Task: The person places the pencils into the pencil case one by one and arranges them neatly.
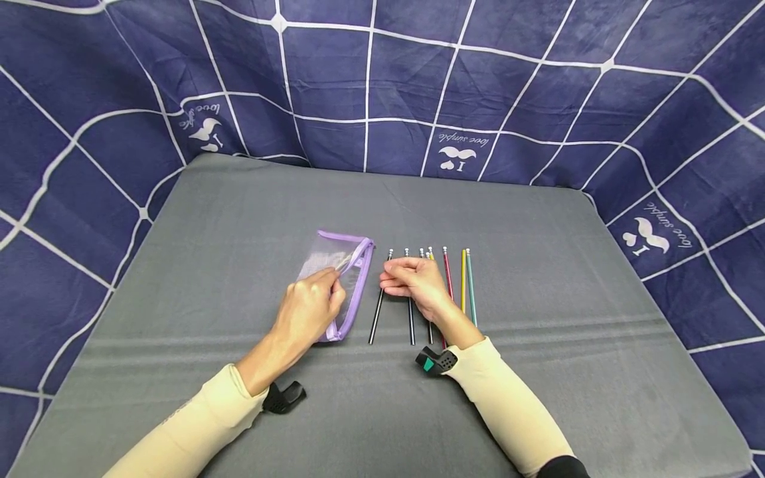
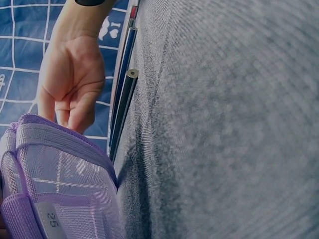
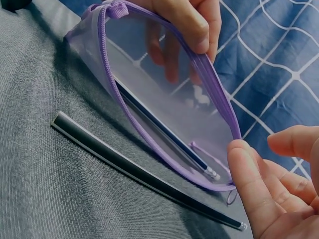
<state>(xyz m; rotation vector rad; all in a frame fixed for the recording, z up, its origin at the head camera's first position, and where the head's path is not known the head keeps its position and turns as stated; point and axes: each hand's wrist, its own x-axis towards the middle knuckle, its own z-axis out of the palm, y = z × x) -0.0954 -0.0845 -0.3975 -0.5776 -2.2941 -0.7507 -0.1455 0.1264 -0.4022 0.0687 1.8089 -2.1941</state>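
Cream sleeve [image 1: 200,421] foremost; my left hand [image 1: 309,300] pinches the mesh pouch [image 1: 358,292], seemingly to spread its mouth, nearer the table's [image 1: 556,279] left edge. My right hand [image 1: 418,282], loose and empty, hovers over pencils [image 1: 463,282], eraser ends toward the far edge, presumably aligned for easy grabbing.

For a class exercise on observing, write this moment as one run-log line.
left hand: pinching mesh pouch rim | right hand: holding nothing, above pencils | pencils: on grey surface

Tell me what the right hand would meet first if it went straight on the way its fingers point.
Most likely the purple-edged mesh pouch: its rim lies just ahead of the right hand, though depth leaves the exact gap unclear.
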